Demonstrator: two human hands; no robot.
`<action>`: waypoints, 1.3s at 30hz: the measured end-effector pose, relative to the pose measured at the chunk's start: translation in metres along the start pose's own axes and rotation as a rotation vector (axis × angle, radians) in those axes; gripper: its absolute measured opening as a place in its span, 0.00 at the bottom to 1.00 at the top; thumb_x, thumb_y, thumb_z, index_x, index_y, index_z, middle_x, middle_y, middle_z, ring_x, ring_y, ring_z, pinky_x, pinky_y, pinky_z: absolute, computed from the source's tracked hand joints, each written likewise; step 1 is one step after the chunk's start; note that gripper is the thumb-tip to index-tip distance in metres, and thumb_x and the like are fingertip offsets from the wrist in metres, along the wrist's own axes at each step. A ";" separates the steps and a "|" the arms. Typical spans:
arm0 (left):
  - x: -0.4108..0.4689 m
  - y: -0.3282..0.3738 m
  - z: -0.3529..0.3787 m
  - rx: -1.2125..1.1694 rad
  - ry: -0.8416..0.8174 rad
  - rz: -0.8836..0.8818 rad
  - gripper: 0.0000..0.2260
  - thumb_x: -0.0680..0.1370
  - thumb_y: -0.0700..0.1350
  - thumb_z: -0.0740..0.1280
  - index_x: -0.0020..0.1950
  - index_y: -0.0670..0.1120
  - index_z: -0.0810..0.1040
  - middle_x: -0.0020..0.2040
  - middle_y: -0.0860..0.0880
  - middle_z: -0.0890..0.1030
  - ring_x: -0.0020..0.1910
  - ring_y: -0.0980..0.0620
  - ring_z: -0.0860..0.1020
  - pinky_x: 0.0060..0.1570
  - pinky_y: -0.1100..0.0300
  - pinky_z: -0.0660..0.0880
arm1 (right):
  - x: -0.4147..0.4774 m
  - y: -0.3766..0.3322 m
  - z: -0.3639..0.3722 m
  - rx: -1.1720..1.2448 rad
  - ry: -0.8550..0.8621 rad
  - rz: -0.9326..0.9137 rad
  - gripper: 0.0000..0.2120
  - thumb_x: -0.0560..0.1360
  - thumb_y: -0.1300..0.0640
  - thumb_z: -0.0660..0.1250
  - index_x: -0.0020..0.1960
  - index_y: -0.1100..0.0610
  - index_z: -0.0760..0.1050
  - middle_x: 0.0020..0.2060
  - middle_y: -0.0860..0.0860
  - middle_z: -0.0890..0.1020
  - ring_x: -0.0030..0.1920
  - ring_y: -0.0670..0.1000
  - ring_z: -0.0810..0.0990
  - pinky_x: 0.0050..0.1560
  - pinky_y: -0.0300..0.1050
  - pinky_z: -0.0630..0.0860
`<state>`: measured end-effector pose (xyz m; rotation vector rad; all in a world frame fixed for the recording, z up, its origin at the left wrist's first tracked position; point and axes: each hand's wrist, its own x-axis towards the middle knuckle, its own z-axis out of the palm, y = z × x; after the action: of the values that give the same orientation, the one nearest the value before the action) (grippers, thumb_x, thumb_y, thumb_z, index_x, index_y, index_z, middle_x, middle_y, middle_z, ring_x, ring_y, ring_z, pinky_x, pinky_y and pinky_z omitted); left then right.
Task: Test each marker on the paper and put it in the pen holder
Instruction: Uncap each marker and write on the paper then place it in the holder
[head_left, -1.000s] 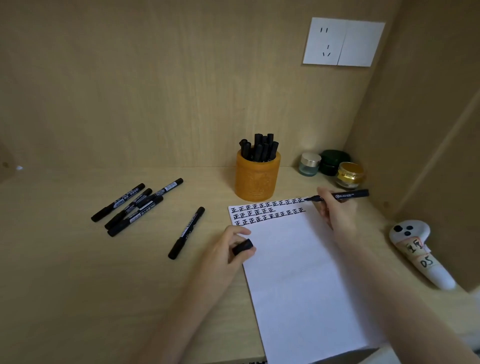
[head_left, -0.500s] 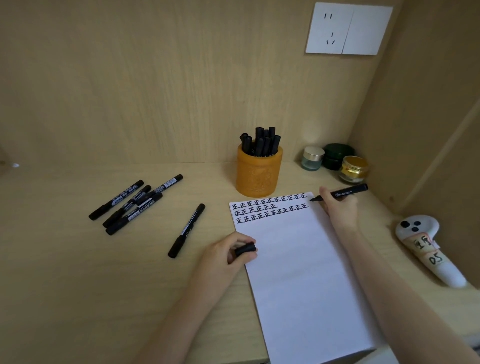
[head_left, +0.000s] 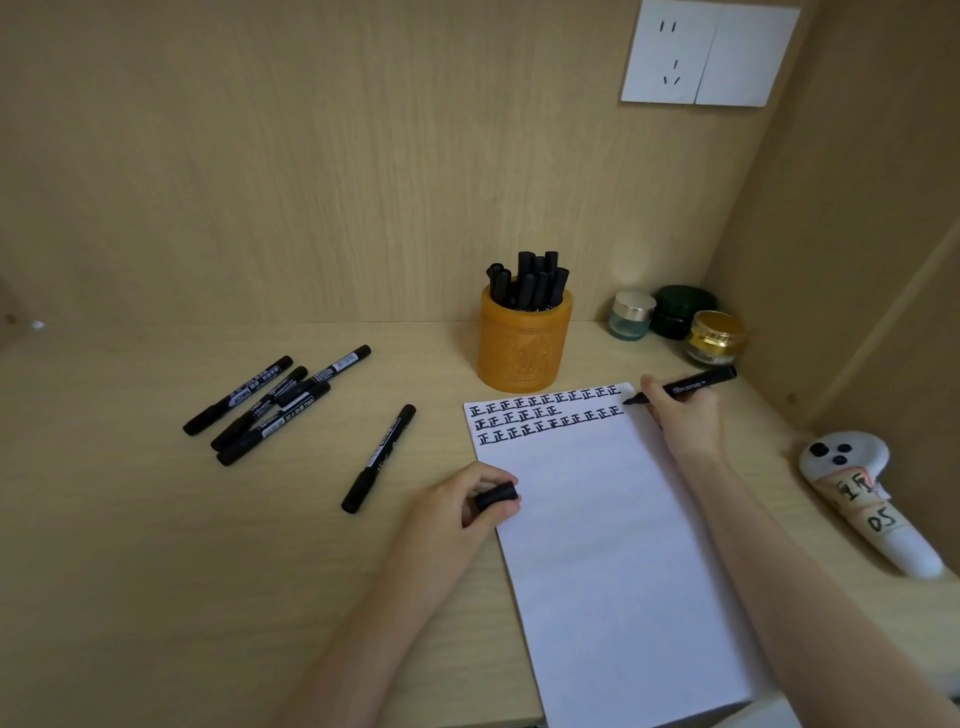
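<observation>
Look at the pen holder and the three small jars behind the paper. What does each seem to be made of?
Pen holder: looks like matte carved wood or moulded resin; amber, with a relief pattern, no shine. Clear jar: probably frosted glass under a shiny silver metallic lid. Green jar: dark glossy glass or plastic, hard to tell. Gold jar: clear glass or plastic under a reflective gold lid.

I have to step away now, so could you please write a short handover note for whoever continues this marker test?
Right hand: holds an uncapped black marker, tip at the white paper sheet's top right corner.
Left hand: holds its black cap at the sheet's left edge.
Done: tested markers stand in the round orange pen holder.
Left: cap and store this one; then five loose black markers on the desk's left.
</observation>
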<state>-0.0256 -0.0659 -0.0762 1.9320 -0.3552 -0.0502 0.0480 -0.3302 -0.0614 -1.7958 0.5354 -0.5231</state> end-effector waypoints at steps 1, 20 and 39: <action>0.000 0.000 0.000 0.004 0.000 0.003 0.06 0.74 0.44 0.71 0.49 0.54 0.79 0.44 0.59 0.83 0.28 0.60 0.67 0.32 0.71 0.64 | 0.000 0.001 0.000 -0.004 -0.004 -0.002 0.13 0.75 0.53 0.69 0.33 0.55 0.76 0.29 0.49 0.77 0.32 0.46 0.73 0.34 0.41 0.68; -0.001 0.000 0.000 0.011 -0.011 -0.006 0.06 0.74 0.45 0.70 0.50 0.55 0.79 0.46 0.59 0.83 0.32 0.61 0.71 0.35 0.71 0.67 | 0.005 0.005 0.000 -0.004 0.035 0.027 0.12 0.75 0.52 0.68 0.38 0.59 0.79 0.31 0.51 0.78 0.33 0.48 0.75 0.34 0.42 0.69; 0.001 -0.002 0.000 0.009 -0.017 -0.009 0.06 0.74 0.46 0.70 0.49 0.56 0.78 0.47 0.59 0.83 0.38 0.55 0.76 0.37 0.68 0.69 | 0.002 0.003 -0.002 -0.030 0.050 0.011 0.10 0.76 0.57 0.66 0.38 0.61 0.77 0.30 0.50 0.76 0.31 0.46 0.72 0.32 0.40 0.67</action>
<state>-0.0243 -0.0654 -0.0784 1.9432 -0.3584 -0.0712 0.0483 -0.3334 -0.0633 -1.8109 0.5897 -0.5570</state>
